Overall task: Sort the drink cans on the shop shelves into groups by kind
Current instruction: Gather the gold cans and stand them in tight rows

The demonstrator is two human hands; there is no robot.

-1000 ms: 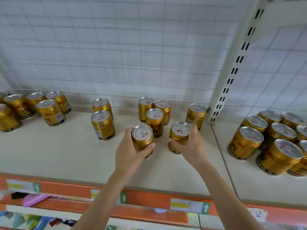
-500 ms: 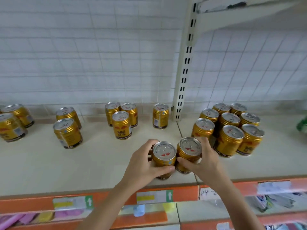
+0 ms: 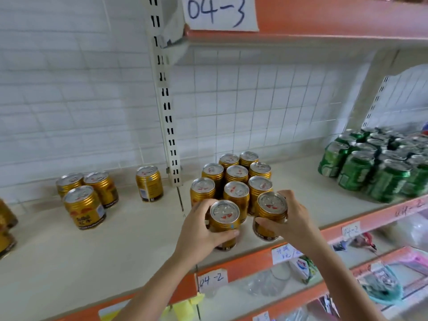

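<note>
Hiding lower can bodies: left hand [image 3: 199,235] wraps 1 gold can [image 3: 224,217], right hand [image 3: 292,217] wraps another [image 3: 271,210]; silver lids, labels blurred, cluster [image 3: 234,177] behind.

Glossy gold metal cans [image 3: 236,174] with silvery lids, matt cream shelf [image 3: 129,230], paper labels [image 3: 212,279].

Both hands [image 3: 243,228] curled, gripping.

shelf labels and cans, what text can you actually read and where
"04-3": paper sign on the upper shelf edge
"04-2": paper tag on the lower shelf edge
"04-2": second tag further right
Handwritten note: not legible
Gold cans, green cans: print too blurred
</note>
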